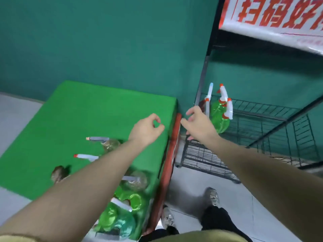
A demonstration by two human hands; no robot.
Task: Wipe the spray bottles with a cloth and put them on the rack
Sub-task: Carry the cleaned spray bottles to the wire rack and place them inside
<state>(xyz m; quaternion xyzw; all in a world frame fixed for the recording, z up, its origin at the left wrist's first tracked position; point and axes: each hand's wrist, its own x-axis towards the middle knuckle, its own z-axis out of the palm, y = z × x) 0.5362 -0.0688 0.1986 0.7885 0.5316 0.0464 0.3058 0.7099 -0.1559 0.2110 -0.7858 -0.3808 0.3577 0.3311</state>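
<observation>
Green felt covers the table under my left hand, which hangs above its far right corner with thumb and forefinger curled into a loose ring, pinching nothing. My right hand is off the table's edge, fingers spread and relaxed, holding nothing either, and just short of the wire rack.

Just beyond my right fingertips, green spray bottles with white-and-orange triggers stand on the rack's shelf (how many exactly I cannot tell, as they overlap). A black upright post of the rack rises between my right hand and the green wall behind.

Back toward me from my left hand, two pale bottles lie on the felt, their nozzles pointing left. Nearer still, beneath my left forearm, a cluster of clear and green bottles crowds the table's near right corner; motion blur smears them, and my arm hides part of the group. A brownish crumpled cloth sits left of my forearm, partly covered by it. A red-lettered white banner overhead is cut off by the frame. My shoes show on the grey floor.
</observation>
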